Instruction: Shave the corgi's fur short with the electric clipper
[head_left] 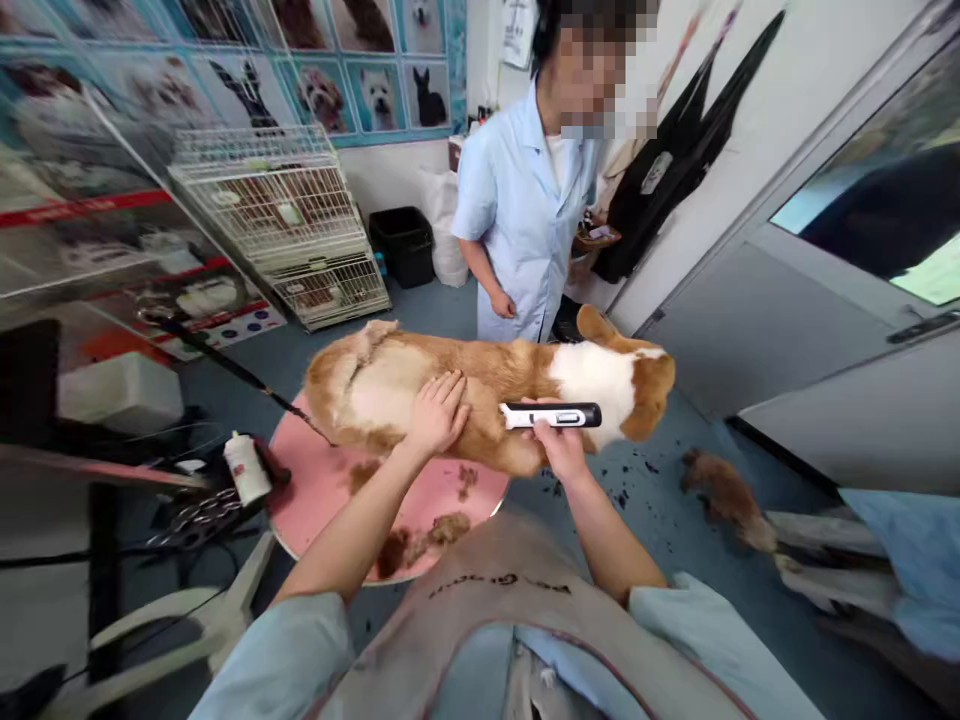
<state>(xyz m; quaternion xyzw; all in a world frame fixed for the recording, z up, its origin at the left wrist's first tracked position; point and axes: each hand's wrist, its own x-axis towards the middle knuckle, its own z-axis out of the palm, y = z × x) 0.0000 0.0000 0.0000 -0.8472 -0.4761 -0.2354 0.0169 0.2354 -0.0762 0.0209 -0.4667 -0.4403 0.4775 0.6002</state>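
Note:
A tan and white dog (517, 365) stands on the round pink grooming table (315, 490), its head toward the right. Its back has a pale, closely clipped area toward the rump. My left hand (439, 412) lies flat on the dog's side at the edge of that area, fingers stretched out. In my right hand (559, 445) is a white and black hair clipper (551, 415), its blade end pointing left against the fur near the shoulder. Clumps of cut fur (446, 530) lie on the table in front of the dog.
A person in a light blue coat (525, 200) stands across the table. White wire cages (270, 210) and a black bin (403, 245) are behind. At left are a white bottle (246, 468) and a black strap (232, 372); a brown dog (727, 495) is at right.

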